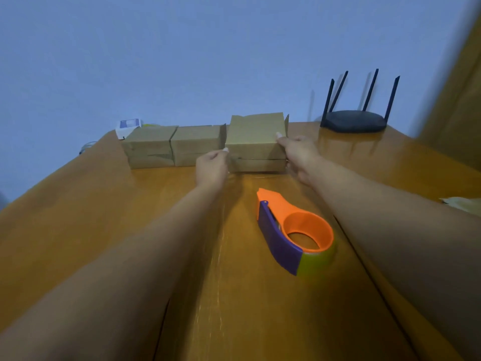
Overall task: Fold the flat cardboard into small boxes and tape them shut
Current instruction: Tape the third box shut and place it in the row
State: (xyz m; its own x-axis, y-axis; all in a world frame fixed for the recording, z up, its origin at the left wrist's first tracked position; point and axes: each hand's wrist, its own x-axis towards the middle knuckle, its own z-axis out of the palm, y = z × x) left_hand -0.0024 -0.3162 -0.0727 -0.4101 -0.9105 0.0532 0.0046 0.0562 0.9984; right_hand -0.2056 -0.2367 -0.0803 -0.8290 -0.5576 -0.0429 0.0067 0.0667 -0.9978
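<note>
Three folded brown cardboard boxes stand in a row at the far side of the wooden table (104,230). The right box (256,136) is tilted up toward me. My left hand (212,166) grips its left front corner with curled fingers. My right hand (299,155) holds its right side, thumb on the top face. The middle box (196,145) and the left box (148,147) sit flat and touch each other. An orange, purple and yellow tape dispenser (296,234) lies on the table between my forearms, nearer to me than the boxes.
A black router (355,121) with several antennas stands at the back right by the blue wall. A small white and blue packet (127,127) lies behind the left box. A pale scrap (463,204) sits at the right edge.
</note>
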